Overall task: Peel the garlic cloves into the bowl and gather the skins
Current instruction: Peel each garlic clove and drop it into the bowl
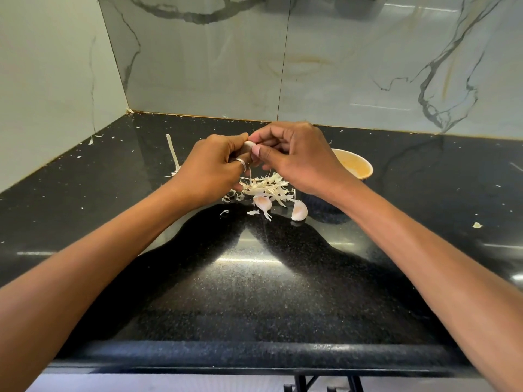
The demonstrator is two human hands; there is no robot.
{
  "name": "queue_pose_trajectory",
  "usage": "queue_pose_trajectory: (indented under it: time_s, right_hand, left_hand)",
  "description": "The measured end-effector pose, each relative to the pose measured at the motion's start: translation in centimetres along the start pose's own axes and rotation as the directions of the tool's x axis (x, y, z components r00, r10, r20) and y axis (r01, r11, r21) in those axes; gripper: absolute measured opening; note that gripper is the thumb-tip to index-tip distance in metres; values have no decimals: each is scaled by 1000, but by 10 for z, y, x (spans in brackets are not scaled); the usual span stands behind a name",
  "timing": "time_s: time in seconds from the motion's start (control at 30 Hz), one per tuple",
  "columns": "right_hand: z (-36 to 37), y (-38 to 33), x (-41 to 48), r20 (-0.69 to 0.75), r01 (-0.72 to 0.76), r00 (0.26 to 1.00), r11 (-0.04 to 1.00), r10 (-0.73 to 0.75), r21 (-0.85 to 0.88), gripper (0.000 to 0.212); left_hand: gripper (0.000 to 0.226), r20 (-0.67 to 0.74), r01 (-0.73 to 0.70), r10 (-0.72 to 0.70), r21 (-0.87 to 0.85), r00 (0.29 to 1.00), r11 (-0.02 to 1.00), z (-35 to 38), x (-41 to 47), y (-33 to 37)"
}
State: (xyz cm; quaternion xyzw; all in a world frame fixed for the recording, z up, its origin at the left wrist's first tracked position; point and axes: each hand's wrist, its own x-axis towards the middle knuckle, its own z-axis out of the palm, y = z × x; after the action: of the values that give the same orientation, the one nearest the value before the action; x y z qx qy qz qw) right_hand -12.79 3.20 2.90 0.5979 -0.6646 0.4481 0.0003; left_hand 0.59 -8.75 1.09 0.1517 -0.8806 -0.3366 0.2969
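In the middle of the frame, the left hand (215, 165) and the right hand (297, 157) pinched one garlic clove (249, 144) between curled fingers and thumbs. Just below, a pile of skins (266, 188) lay on the black counter (254, 292). A second clove (263, 203) touched the pile, and a third clove (299, 210) lay just right of it. The yellow bowl (357, 167) sat to the right, behind the right wrist.

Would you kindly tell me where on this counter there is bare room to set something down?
The widest bare patch of the counter lies between the loose cloves and the near edge. Right of the bowl is open, bar small flakes. It is crowded under the left hand and right hand, where the skin pile lies; scraps dot the back-left corner.
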Motion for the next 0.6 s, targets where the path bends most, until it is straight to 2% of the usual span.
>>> queue_pose_trajectory:
  time_s: [0.3, 0.43, 0.53, 0.6]
  right_hand:
    - [2, 2, -3, -55, 109, 991, 971, -123, -212, 12]
    - [4, 2, -4, -15, 192, 978, 925, -208, -328, 16]
    - [7, 3, -5, 45, 227, 972, 861, -233, -455, 28]
    - [8, 2, -7, 74, 243, 968, 811, -241, -532, 30]
  left_hand:
    - [52, 47, -7, 2, 98, 999, 995, 2, -4, 4]
    - [40, 38, -10, 3, 158, 999, 987, 2, -4, 6]
    - [21, 56, -6, -2, 153, 998, 988, 1, -4, 4]
    - [19, 71, -13, 2, 156, 998, 988, 1, -4, 4]
